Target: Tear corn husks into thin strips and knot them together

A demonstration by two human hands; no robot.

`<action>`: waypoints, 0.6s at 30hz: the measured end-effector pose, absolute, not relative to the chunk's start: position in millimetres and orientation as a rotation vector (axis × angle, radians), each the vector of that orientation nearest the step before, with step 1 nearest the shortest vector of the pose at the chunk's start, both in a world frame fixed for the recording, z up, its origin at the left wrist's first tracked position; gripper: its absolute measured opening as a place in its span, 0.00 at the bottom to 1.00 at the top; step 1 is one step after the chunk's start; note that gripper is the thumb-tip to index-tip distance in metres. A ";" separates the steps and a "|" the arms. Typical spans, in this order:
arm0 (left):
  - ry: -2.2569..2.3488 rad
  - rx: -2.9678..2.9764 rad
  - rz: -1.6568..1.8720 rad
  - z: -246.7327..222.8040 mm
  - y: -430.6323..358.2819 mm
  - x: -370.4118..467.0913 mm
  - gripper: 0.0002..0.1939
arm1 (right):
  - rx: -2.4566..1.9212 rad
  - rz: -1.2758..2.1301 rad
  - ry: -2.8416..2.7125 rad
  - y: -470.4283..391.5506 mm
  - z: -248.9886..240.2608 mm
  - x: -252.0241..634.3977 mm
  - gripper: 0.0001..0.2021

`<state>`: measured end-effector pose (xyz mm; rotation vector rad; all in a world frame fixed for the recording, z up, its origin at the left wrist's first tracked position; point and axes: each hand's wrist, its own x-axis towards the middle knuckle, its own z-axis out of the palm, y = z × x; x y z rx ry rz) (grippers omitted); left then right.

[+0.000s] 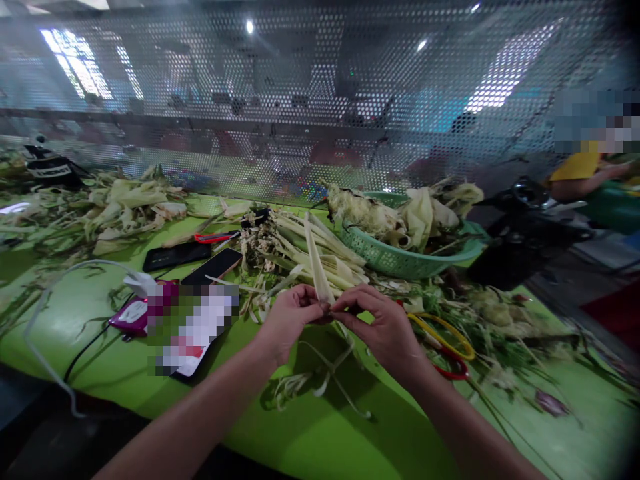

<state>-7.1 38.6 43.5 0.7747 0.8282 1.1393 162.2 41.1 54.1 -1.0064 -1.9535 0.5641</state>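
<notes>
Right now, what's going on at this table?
A person holds a pale husk leaf upright over the green table. The left hand pinches its lower end; the right hand has its fingers at the same spot, grip unclear. More husk strips lie just beyond, beside a green basket heaped with husks.

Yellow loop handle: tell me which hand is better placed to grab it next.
The right hand, I'd judge: the yellow loop handle lies on that side, while the left hand would have to reach across. Both pinch the pale husk strip.
</notes>
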 end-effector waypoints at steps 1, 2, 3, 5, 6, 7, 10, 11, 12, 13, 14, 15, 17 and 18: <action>0.825 0.792 1.143 43.5 38.6 -6.9 0.15 | -1.019 0.563 -1.958 41.5 53.3 162.5 0.02; 0.822 0.809 1.149 43.6 38.6 -6.7 0.15 | -1.034 0.564 -1.961 41.9 52.5 162.8 0.02; 0.818 0.826 1.157 43.7 38.5 -6.4 0.15 | -1.051 0.567 -1.962 42.2 51.7 162.9 0.03; 0.814 0.863 1.167 44.1 38.2 -5.9 0.14 | -1.090 0.585 -1.938 42.7 50.4 162.8 0.04; 0.812 0.881 1.168 44.3 38.1 -5.8 0.14 | -1.110 0.602 -1.916 42.7 49.8 162.6 0.04; 0.809 0.900 1.166 44.5 37.9 -5.8 0.13 | -1.130 0.626 -1.891 42.8 49.4 162.2 0.05; 0.800 0.946 1.160 44.1 37.8 -6.1 0.11 | -1.170 0.710 -1.812 42.4 49.2 160.8 0.05; 0.800 0.958 1.159 43.7 38.0 -6.2 0.11 | -1.177 0.731 -1.790 42.3 49.4 160.3 0.04; 0.803 0.967 1.157 43.1 38.3 -6.3 0.12 | -1.180 0.748 -1.768 42.1 49.7 159.8 0.04; 0.806 0.971 1.156 42.5 38.6 -6.3 0.12 | -1.181 0.766 -1.747 42.0 50.1 159.4 0.04; 0.807 0.970 1.152 42.0 39.0 -6.3 0.13 | -1.180 0.787 -1.727 41.9 50.5 159.0 0.04; 0.806 0.962 1.148 41.8 39.2 -6.1 0.13 | -1.178 0.814 -1.708 41.9 51.0 158.7 0.05; 0.804 0.922 1.141 42.1 39.5 -5.8 0.14 | -1.173 0.878 -1.677 41.9 52.3 158.4 0.07; 0.804 0.894 1.138 42.6 39.5 -5.7 0.14 | -1.171 0.907 -1.669 41.8 53.2 158.5 0.07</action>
